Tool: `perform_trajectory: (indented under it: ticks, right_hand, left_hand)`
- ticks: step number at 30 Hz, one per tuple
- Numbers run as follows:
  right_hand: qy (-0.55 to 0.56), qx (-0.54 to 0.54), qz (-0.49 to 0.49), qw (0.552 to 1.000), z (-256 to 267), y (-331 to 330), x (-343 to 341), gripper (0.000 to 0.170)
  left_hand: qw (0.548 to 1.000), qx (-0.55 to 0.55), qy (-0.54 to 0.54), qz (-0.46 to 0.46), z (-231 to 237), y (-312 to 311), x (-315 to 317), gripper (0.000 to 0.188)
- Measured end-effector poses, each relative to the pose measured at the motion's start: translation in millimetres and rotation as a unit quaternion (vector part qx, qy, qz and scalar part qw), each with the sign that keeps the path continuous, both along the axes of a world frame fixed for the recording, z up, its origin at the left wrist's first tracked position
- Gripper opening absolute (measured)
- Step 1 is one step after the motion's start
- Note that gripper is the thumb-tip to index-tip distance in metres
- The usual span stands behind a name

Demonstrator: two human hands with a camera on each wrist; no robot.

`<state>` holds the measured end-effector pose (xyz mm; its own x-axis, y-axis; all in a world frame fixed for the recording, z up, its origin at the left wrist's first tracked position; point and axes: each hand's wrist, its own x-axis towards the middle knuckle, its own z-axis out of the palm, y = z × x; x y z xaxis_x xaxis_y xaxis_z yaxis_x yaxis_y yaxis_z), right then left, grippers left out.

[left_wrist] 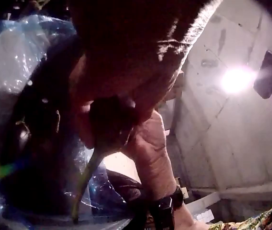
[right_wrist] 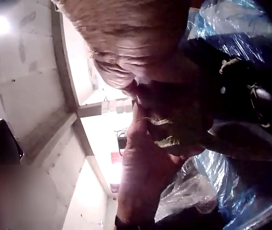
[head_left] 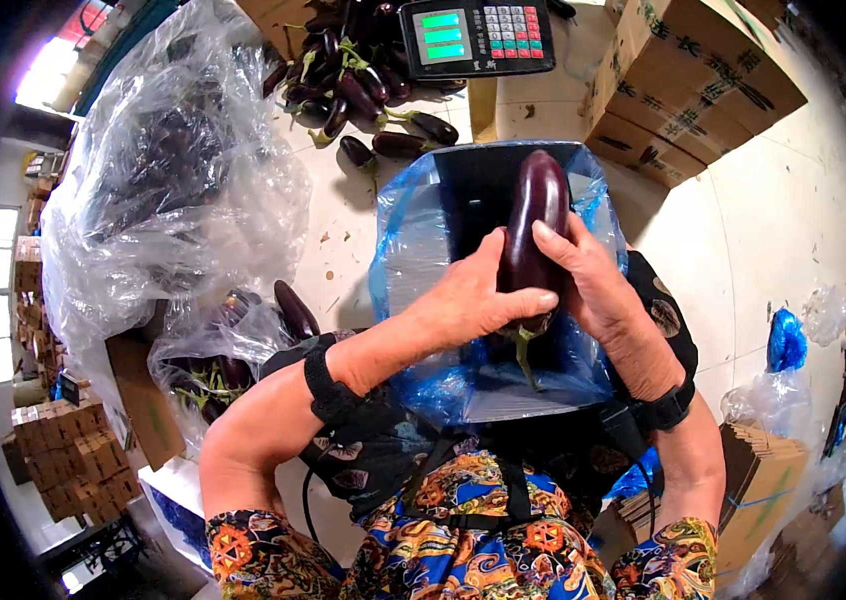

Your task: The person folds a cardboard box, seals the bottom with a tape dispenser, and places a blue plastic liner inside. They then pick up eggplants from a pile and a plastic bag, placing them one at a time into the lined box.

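Note:
A glossy dark purple eggplant [head_left: 537, 190] is held between both hands over a bin lined with a blue plastic bag [head_left: 405, 260]. My left hand [head_left: 478, 288] grips its lower left side, with the thumb across the front near the stem end. From the right, my right hand [head_left: 595, 285] wraps the same eggplant, thumb on its middle. Its green stem [head_left: 526, 362] points down toward me. In the left wrist view the stem [left_wrist: 84, 189] hangs below the dim hands. Green calyx tips [right_wrist: 167, 141] show beside the left hand [right_wrist: 143, 165] in the right wrist view.
Loose eggplants [head_left: 353, 90] lie piled on the floor beyond the bin, beside a scale display [head_left: 478, 38]. A large clear plastic bag [head_left: 173, 170] of eggplants stands left. Cardboard boxes [head_left: 688, 90] stand back right, and flattened cartons [head_left: 763, 490] lean at front right.

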<state>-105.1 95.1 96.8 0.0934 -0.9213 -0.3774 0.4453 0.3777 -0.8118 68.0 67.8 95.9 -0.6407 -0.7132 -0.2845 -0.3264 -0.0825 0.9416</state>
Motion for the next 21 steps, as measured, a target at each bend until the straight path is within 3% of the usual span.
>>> perform_trajectory:
  ticks: [2, 4, 6, 9, 10, 12, 13, 16, 18, 20, 21]
  right_hand:
    - [0.023, 0.018, 0.010, 1.000, -8, -3, 2, 0.055]
    - [0.044, 0.046, 0.009, 0.998, -19, -12, 5, 0.053]
    - [0.060, 0.078, 0.016, 0.995, -34, -21, 11, 0.043]
    - [0.137, 0.058, 0.063, 0.987, -69, -32, 26, 0.034]
    - [0.171, 0.069, 0.052, 0.982, -87, -33, 34, 0.042]
    - [0.321, 0.049, 0.068, 0.943, -160, -34, 42, 0.053]
    - [0.381, 0.057, 0.112, 0.916, -137, -31, 48, 0.054]
    - [0.611, -0.040, 0.155, 0.775, -167, -29, 51, 0.054]
    - [0.659, -0.099, 0.168, 0.726, -141, -22, 58, 0.047]
    - [0.669, -0.175, 0.130, 0.710, -134, -12, 61, 0.050]
    - [0.706, -0.223, 0.104, 0.664, -133, -9, 57, 0.054]
  left_hand:
    - [0.988, -0.076, -0.126, -0.053, 14, -3, 11, 0.082]
    - [0.970, -0.107, -0.180, -0.122, 26, -21, 28, 0.062]
    - [0.983, -0.018, -0.131, -0.127, 54, -39, 50, 0.049]
    - [0.996, 0.008, -0.083, -0.044, 68, -49, 91, 0.045]
    - [0.996, 0.011, -0.087, -0.015, 69, -51, 104, 0.046]
    - [0.995, 0.018, -0.093, 0.043, 68, -52, 129, 0.047]
    - [0.992, 0.037, -0.095, 0.077, 62, -51, 142, 0.048]
    - [0.975, 0.077, -0.116, 0.175, 21, -41, 197, 0.049]
    - [0.959, 0.086, -0.145, 0.228, -35, -25, 241, 0.048]
    - [0.945, 0.098, -0.167, 0.265, -93, 8, 282, 0.046]
    - [0.934, 0.119, -0.163, 0.294, -117, 31, 290, 0.045]
